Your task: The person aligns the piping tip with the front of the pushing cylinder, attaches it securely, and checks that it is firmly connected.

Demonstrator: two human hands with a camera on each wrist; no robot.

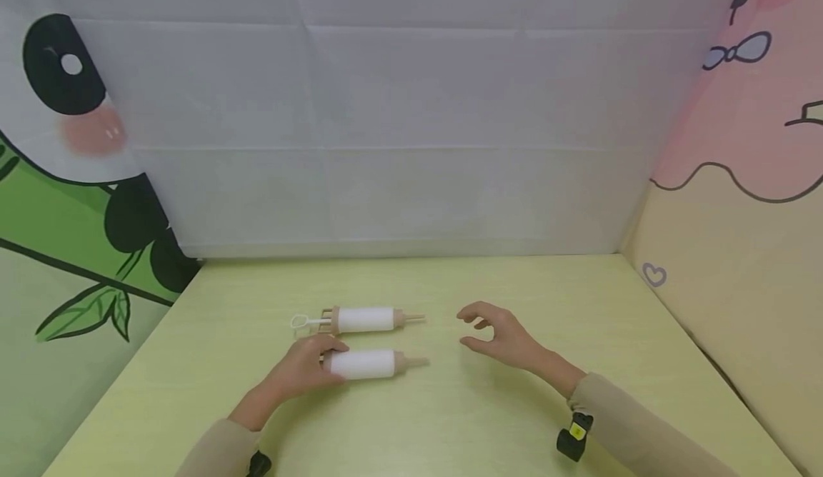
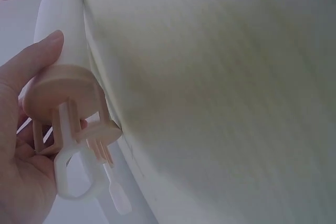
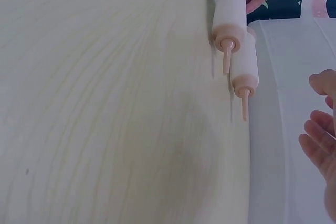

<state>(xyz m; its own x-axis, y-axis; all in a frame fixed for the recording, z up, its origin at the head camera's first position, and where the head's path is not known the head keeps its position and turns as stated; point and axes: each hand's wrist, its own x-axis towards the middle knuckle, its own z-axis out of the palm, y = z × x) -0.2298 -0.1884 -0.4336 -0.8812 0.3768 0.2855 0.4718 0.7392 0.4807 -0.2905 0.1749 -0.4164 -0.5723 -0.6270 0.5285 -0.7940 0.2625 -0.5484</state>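
Observation:
Two white syringe-like tubes with tan ends lie side by side on the yellow-green table (image 1: 489, 420). My left hand (image 1: 307, 368) grips the near tube (image 1: 363, 363) at its plunger end; in the left wrist view the fingers (image 2: 29, 64) wrap the near tube (image 2: 60, 35) above its tan cap and white ring plunger (image 2: 79, 174). The far tube (image 1: 365, 319) lies free just behind, its ring plunger pointing left. My right hand (image 1: 498, 335) hovers right of the nozzles, fingers loosely curled, holding nothing. In the right wrist view both tubes (image 3: 236, 35) point their nozzles toward my right hand (image 3: 323, 129).
A white cloth backdrop (image 1: 411, 120) closes the far side. A panda-printed panel (image 1: 71, 198) stands on the left and a pink and tan panel (image 1: 739, 198) on the right. Black wrist mounts (image 1: 574, 435) sit on both sleeves.

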